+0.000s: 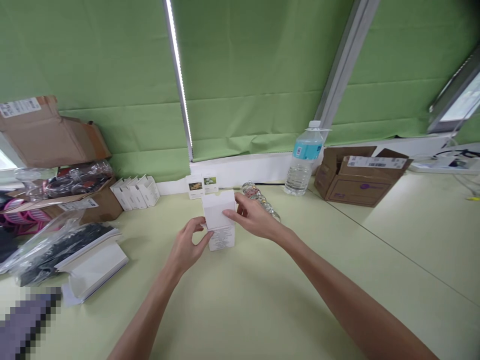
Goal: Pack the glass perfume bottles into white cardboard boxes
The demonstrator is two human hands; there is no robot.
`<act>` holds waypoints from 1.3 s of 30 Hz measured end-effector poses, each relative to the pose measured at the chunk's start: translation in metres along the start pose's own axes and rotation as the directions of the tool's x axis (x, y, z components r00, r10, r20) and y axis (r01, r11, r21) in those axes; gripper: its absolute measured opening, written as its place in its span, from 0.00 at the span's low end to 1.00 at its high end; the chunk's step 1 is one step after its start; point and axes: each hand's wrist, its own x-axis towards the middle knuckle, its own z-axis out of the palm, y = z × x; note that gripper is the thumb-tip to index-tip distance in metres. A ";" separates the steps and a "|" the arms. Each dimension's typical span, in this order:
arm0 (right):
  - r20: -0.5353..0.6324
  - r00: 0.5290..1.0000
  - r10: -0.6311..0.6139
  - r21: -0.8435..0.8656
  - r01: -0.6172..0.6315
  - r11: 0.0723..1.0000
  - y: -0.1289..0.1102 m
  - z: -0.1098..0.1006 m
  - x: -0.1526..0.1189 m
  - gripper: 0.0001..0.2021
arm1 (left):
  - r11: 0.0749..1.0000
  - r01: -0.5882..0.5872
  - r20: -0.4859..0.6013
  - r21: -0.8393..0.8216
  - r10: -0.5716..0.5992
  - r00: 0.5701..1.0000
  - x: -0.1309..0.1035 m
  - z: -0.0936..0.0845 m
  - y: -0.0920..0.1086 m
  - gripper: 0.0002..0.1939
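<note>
On the tabletop (262, 310), the left hand (189, 245) lightly grips a formed white box (222, 240); the right hand (253, 214) pinches its upper panel (217, 212), seemingly not yet closed.

bare hands, bare wrists and bare forearms, all uncovered as far as they show.
the left hand (186, 247) and the right hand (257, 216) are ungloved, with slender fingers (193, 223) and a slim, tapering thumb (233, 216) on each; their nails are too small to make out. the left wrist (173, 270) and the right wrist (276, 231) are bare and narrow. from there the left forearm (152, 310) and the right forearm (337, 296) run smooth and even in outline, broadening steadily until the edge of the view cuts them off. more of the right forearm shows than of the left; both upper arms lie out of sight.
</note>
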 end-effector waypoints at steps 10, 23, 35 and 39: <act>-0.063 0.997 -0.032 0.079 0.037 0.996 -0.010 -0.002 -0.001 0.21 | 0.997 0.072 -0.017 -0.011 -0.072 0.997 0.000 0.000 0.000 0.16; -0.142 0.976 -0.166 -0.020 0.165 0.986 -0.011 0.001 -0.003 0.12 | 0.996 0.062 -0.033 -0.064 -0.065 0.997 0.001 0.000 0.003 0.16; 0.020 0.933 -0.360 -0.578 0.305 0.757 -0.025 0.003 -0.012 0.14 | 0.995 0.095 -0.020 -0.034 -0.096 0.995 -0.001 0.000 0.004 0.16; 0.081 0.943 -0.322 -0.701 0.284 0.654 -0.033 0.007 -0.016 0.14 | 0.994 0.103 -0.012 -0.035 -0.104 0.995 -0.001 -0.001 0.005 0.17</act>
